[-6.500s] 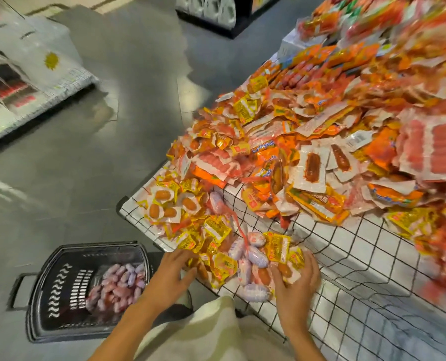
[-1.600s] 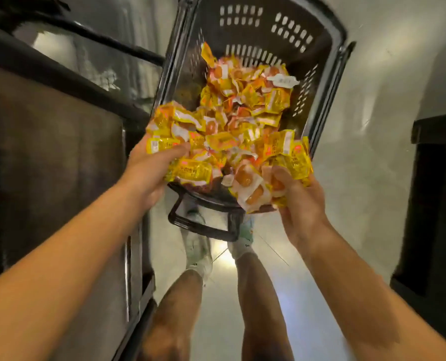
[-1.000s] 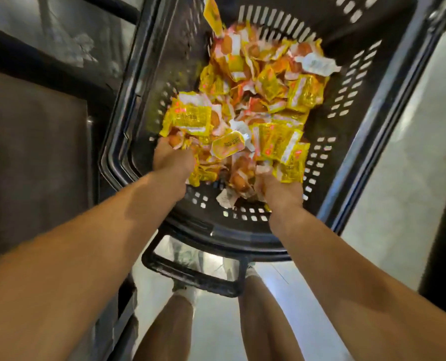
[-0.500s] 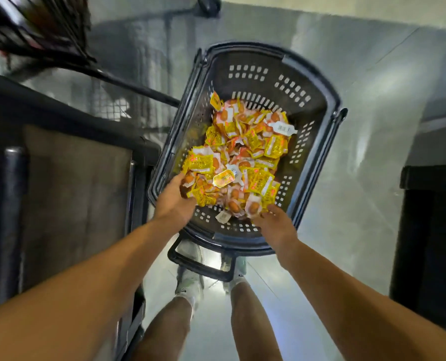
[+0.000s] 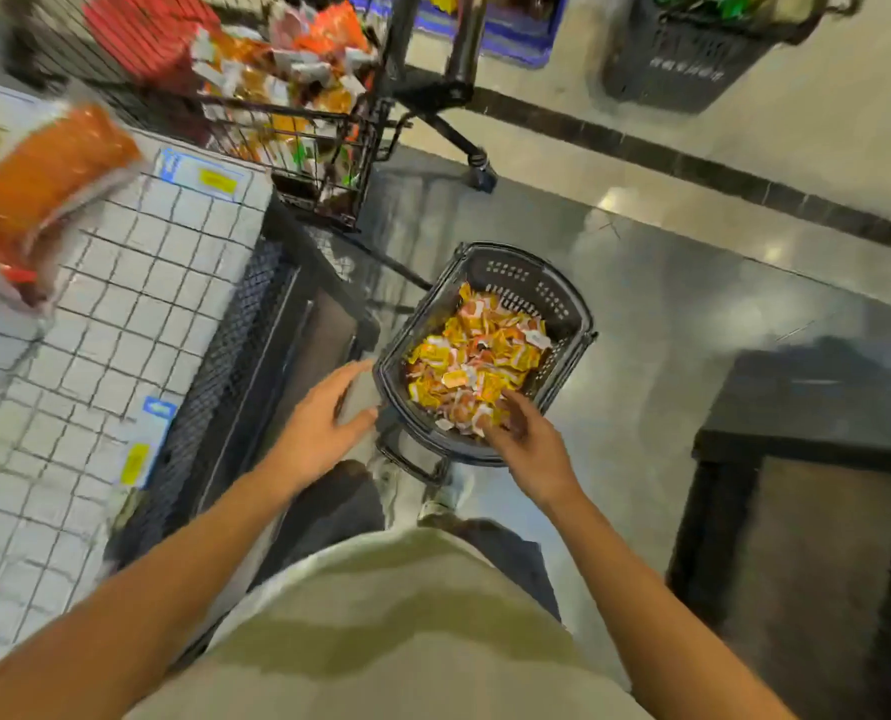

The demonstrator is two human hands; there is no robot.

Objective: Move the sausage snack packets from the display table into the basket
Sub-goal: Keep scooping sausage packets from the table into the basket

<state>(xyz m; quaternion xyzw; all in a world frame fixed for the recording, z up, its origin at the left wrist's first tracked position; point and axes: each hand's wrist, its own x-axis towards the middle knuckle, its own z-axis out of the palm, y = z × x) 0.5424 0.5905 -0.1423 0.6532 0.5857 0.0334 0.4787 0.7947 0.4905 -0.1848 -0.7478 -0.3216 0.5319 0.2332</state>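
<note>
Both hands, left hand and right hand, are now lifting clear of the basket with grips wide and empty, the sausage snack packets lying inside it, so that load is delivered and more are waiting on the bench.

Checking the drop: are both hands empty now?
Both look empty. Left hand is open, fingers spread, outside the basket. Right hand is open over the packets; motion blur hides whether it touches them.

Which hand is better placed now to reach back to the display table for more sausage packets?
Probably the left hand: it hangs open beside the basket, on the side of the display table. The right hand is over the packets, farther from the table.
</note>
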